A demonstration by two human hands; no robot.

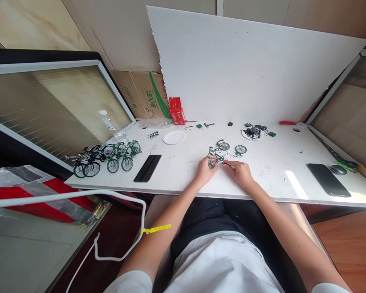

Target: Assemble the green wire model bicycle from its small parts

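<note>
My left hand (205,171) is closed on a green miniature bicycle frame (216,156) with a wheel on it, held just above the white table near its front edge. Fingers pinched, my right hand (240,171) holds a thin dark tool (227,163) against the bicycle's right end; its exact kind is too small to tell. Just beyond my hands lie a loose wheel with a green fender (223,145) and another wheel piece (240,149). Tiny parts are scattered between these pieces and my right hand.
Several finished miniature bicycles (118,156) stand at the left, near a phone (147,168) and a plastic bottle (108,122). A white plate (174,137) and a red box (177,111) sit farther back. Another plate holds black parts (252,132). A second phone (328,180) lies right.
</note>
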